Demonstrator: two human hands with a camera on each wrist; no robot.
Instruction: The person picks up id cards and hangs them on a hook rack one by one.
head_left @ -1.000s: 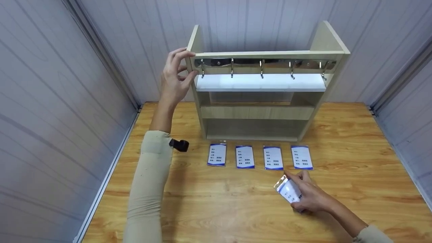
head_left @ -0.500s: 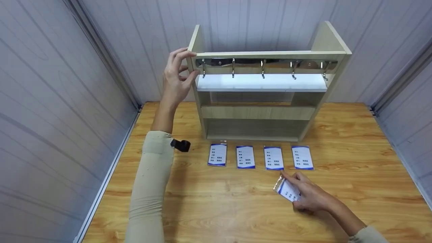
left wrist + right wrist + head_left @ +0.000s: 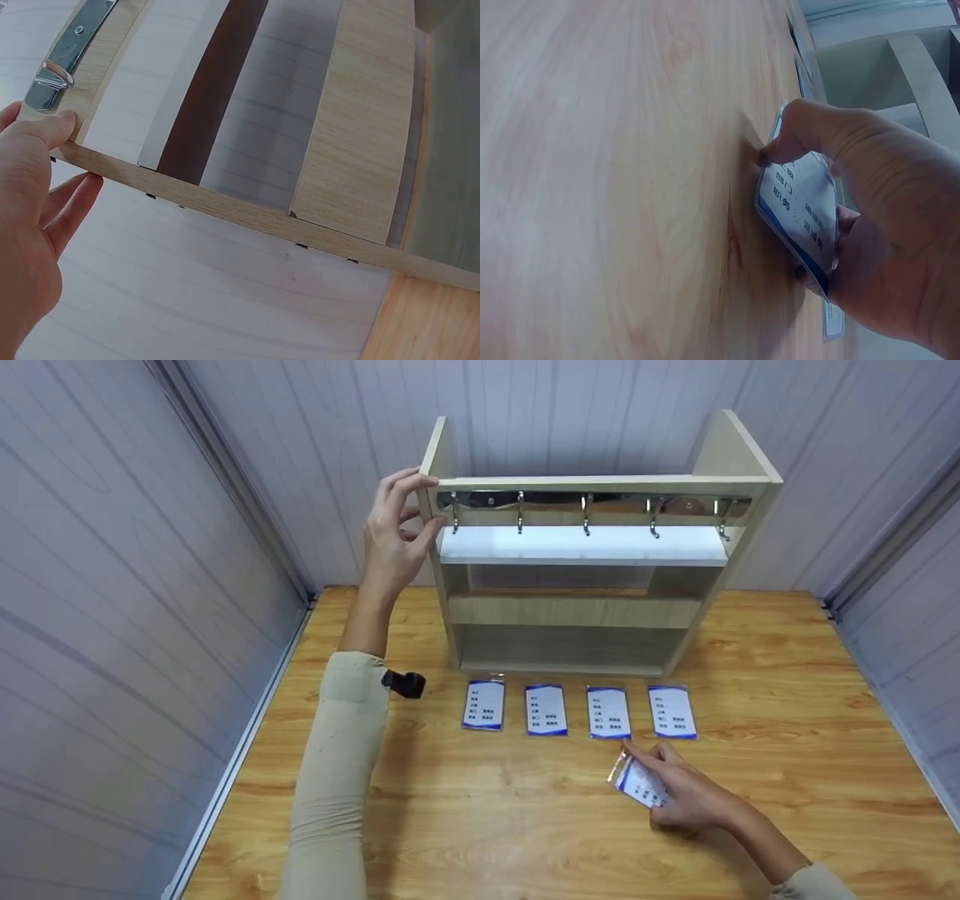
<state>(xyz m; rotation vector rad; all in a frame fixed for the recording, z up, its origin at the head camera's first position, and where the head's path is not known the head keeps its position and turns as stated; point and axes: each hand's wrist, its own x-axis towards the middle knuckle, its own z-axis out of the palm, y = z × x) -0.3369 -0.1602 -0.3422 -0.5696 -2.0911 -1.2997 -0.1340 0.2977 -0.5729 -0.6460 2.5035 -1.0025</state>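
While your left hand (image 3: 394,540) steadies the wooden rack (image 3: 592,577) at its upper left corner, your right hand (image 3: 686,795) is lifting a badge card (image 3: 639,785) off the desk (image 3: 787,750). Judging by this, you are at the pick-up step: the card is tilted, one edge raised and its lower edge at or just above the wood, near the row of four other cards (image 3: 577,710) that lie flat in front of the rack.

The right grip is closed on the card: in the right wrist view the thumb and fingers (image 3: 810,131) curl round its top edge while the palm backs the far side. The left grip is a light pinch, the thumb (image 3: 52,127) lying along the front edge of the side panel and the fingers behind it, holding the rack and nothing else.

The five metal hooks (image 3: 585,510) under the top shelf are all bare. If the card is meant for one of them, the next move calls for you to raise it clear of the desk, turn it so its top end leads, and find the slot there; whether that slot faces you cannot be told. Keep the left hand firm so the rack does not rock.
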